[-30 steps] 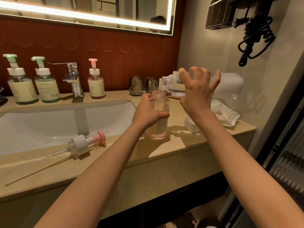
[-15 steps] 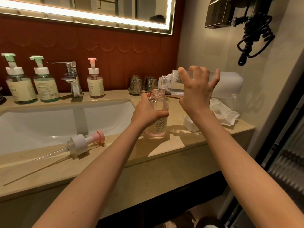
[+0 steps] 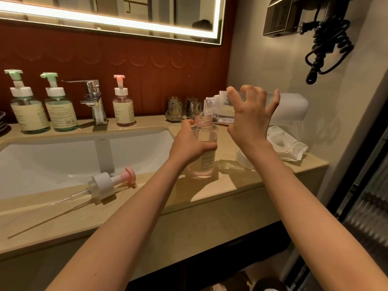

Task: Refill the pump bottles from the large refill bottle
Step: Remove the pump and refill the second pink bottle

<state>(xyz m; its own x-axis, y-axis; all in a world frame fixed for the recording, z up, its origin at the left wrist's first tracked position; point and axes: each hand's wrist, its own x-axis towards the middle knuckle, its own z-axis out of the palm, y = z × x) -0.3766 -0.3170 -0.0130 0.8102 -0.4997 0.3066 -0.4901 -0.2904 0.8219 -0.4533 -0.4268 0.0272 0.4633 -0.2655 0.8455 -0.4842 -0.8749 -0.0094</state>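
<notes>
The right hand now tips the large refill bottle further, so its neck sits lower, just above the open pink bottle's mouth.

I can read only a small brand mark, roughly "HEGII", on the sink rim; the print on the bottle labels is too small for me.

Bathroom: sink, faucet, lit mirror.
</notes>
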